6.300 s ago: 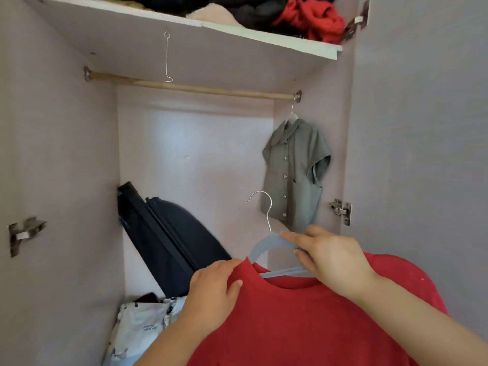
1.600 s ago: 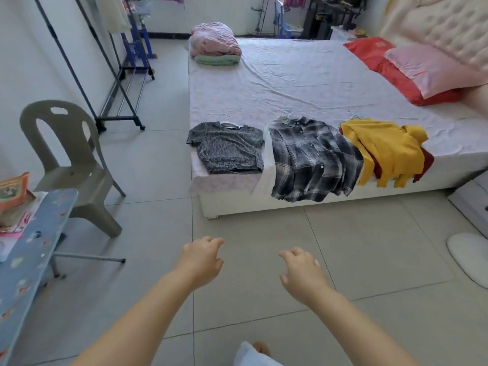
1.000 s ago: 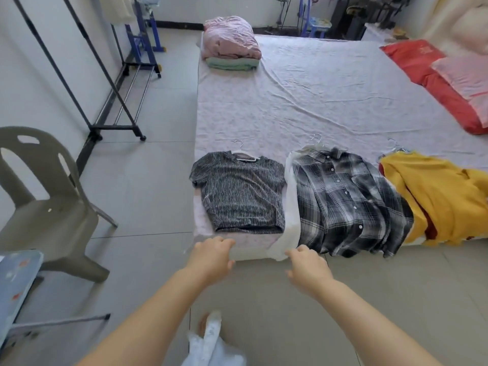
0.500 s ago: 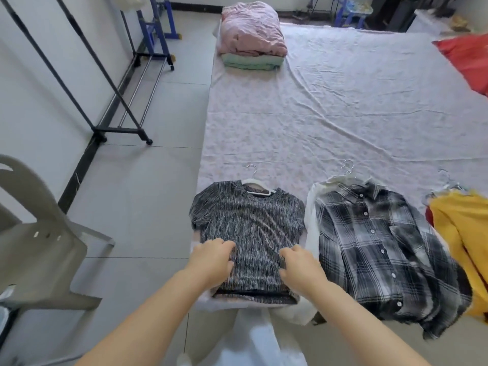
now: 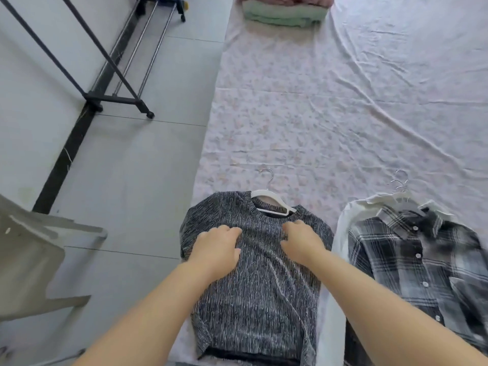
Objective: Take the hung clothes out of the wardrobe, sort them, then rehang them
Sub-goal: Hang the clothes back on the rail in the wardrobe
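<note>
Head view: left hand (image 5: pixel 217 250), right hand (image 5: pixel 301 243) rest on grey top (image 5: pixel 260 307), on bed (image 5: pixel 317 114)

A floral-sheeted bed (image 5: pixel 343 114) stands on grey tiles (image 5: pixel 126 180), black rack (image 5: pixel 113 99) and plastic chair (image 5: pixel 29 254) left.

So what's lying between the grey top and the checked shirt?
In the head view, a strip of white garment, lying under the checked shirt, beside the grey top.

No readable text, labels or numbers anywhere.
</note>
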Motion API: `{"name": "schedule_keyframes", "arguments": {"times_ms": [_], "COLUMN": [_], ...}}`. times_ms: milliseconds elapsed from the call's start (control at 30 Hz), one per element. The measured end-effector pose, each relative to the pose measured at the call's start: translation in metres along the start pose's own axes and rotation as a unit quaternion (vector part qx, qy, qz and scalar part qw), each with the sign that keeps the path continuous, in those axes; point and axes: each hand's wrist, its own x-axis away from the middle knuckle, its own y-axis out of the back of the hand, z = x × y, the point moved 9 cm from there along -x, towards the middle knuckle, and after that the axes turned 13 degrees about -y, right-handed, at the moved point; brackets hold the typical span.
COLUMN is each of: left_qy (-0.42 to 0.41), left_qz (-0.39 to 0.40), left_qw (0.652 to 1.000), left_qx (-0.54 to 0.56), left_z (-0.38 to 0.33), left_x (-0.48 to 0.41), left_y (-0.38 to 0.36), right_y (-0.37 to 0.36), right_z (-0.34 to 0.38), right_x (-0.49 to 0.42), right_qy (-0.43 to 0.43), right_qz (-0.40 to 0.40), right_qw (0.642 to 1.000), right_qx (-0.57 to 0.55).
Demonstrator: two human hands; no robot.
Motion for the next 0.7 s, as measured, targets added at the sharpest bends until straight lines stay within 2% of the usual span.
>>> {"name": "schedule_keyframes", "arguments": {"times_ms": [133,367,500,700], "left_qy": [-0.004,-0.014,-0.009,-0.013], "left_qz": [0.005,0.012,0.02,-0.01], "left_qw": [1.0,0.999,0.999,0.999], "left_qx": [0.012,0.033,0.037,0.046], "left_z": [0.026,0.055,0.065,0.059], "left_x": [-0.04,-0.078,-0.084,-0.087], "left_y": [-0.023,-0.064,-0.075,-0.056], "right_y": [-0.011,-0.024,-0.027,-0.019], "right_z": [0.011,0.017,0.014,0.008], "right_x": [-0.071,-0.155,-0.172,-0.152], "right_qy": [-0.011,-0.034,-0.042,-0.027], "right_qz": [-0.005,-0.07,-0.099,-0.09], "right_qw": [0.999,0.994,0.989,0.982], "right_qx": [-0.035,-0.082,-0.106,-0.165]}}
